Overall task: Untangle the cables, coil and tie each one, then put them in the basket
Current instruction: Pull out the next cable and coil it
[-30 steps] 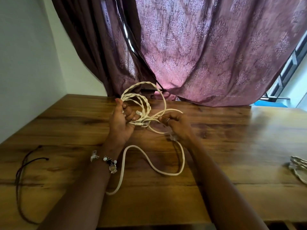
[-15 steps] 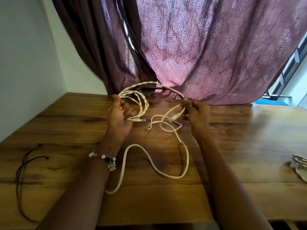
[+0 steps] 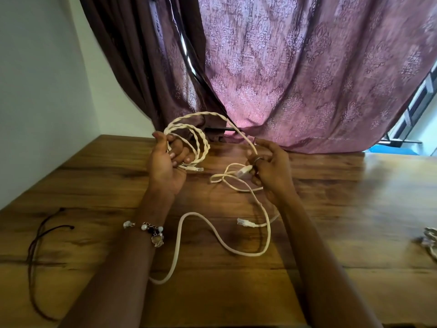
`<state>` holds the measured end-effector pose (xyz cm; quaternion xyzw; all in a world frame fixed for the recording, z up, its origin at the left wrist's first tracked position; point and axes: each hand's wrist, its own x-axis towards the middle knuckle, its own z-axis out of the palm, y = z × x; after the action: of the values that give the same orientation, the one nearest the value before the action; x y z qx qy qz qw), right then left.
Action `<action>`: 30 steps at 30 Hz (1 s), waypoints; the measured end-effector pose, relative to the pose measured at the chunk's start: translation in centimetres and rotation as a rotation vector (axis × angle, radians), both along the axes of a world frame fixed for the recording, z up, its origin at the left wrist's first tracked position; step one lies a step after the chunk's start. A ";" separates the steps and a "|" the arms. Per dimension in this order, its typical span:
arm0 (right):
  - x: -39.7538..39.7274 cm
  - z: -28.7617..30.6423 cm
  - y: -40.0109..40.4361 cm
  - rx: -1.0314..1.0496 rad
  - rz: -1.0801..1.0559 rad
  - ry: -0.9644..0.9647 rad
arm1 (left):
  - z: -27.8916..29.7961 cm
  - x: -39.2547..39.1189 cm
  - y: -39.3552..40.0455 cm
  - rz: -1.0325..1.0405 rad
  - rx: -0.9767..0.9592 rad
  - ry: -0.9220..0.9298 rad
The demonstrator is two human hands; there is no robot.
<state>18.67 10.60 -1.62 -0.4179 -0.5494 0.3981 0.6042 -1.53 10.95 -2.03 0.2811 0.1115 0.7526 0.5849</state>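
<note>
The left hand (image 3: 165,166) is held above the wooden desk (image 3: 354,209) with its fingers curled round a bundle of cream cables (image 3: 189,138) — twisted pairs wound into several loops that rise toward the curtain (image 3: 295,79); its grip is clamped on those coils, and a clear plug (image 3: 197,168) pokes out just below the fingertips. The right hand (image 3: 269,169), with a ring on 1 finger, is raised beside it and a little apart; thumb and fingers pinch a strand of the same cream cable near a pale connector (image 3: 243,172), so that grip is closed on the cable too. One strand arcs from the top of the coils across to the right hand. Below the hands the loose length drops to the desk, makes a small knot-like loop (image 3: 220,178) between the wrists, then snakes in a wide S toward the near edge. A second clear plug (image 3: 244,222) lies on the wood near the right forearm. A beaded bracelet (image 3: 151,230) hangs at the left wrist. A thin dark cord (image 3: 35,245) lies loose at the far left of the desk, and a pale bundle (image 3: 429,245) is cut off at the right edge — too little shows to tell what it is. No readable writing or brand mark shows on anything.
</note>
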 end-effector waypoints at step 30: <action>-4.0 0.0 -0.6 0.293 -0.019 -0.148 | 0.0 3.6 -2.0 -0.046 -0.019 0.765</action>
<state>14.66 10.01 -1.67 -0.3586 -0.6406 0.2760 0.6204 2.03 8.96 -2.01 0.5389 0.3224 0.5787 0.5204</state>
